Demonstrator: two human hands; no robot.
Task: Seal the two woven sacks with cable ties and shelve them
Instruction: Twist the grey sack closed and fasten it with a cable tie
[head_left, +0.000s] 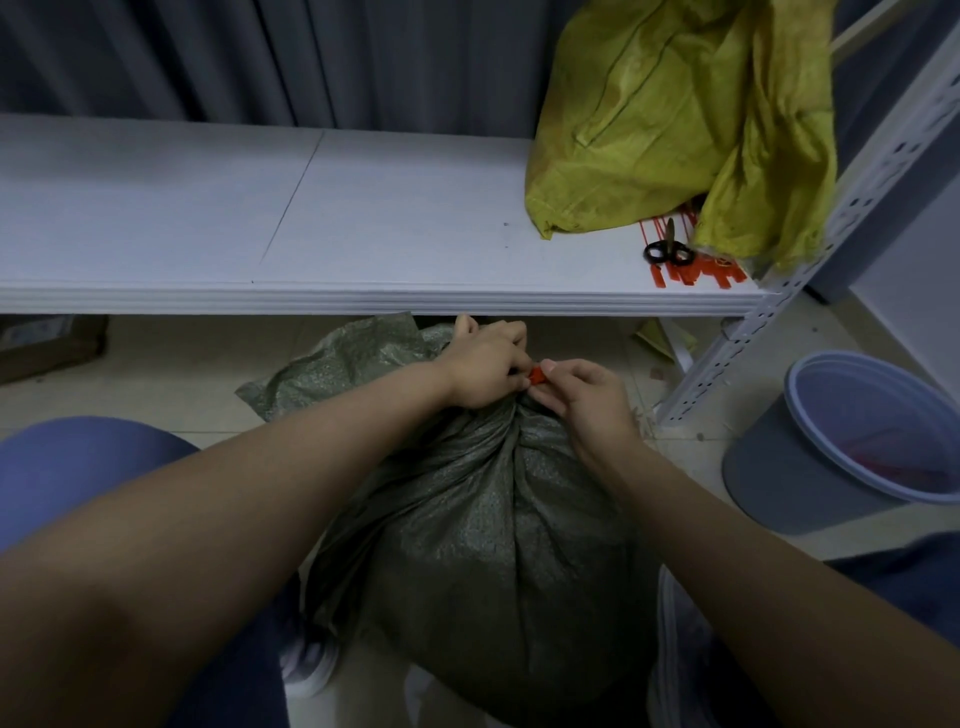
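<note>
An orange tie (537, 375) is pinched between the thumb and forefinger of the right hand (587, 395), just above the middle of the frame; the other fingers of that hand are curled in beneath. The left hand (483, 369) is closed round the gathered neck of the grey sack (483, 519), its fingertips brought up against the tie from the left. Whether the tie has been passed all the way round the neck cannot be told, since most of it is hidden by the two hands.

The grey sack is stood on the tiled floor (182, 374) in the lower middle of the frame, full and rounded, between the person's knees. Its loose mouth is fanned out behind the left hand, toward the underside of the shelf (311, 208).

The white shelf is stretched across the upper half of the frame. At its right end a yellow sack (675, 119) is slumped, its top unsealed and folded over. Just below that sack, black-handled scissors (667, 249) are laid on a scatter of spare ties (701, 273), also orange, near the shelf's front edge.

A perforated white post (857, 234) is seen at the right edge, slanting down to the floor. A grey bin (779, 467) is stood on the floor at the lower right, near the post's foot.
</note>
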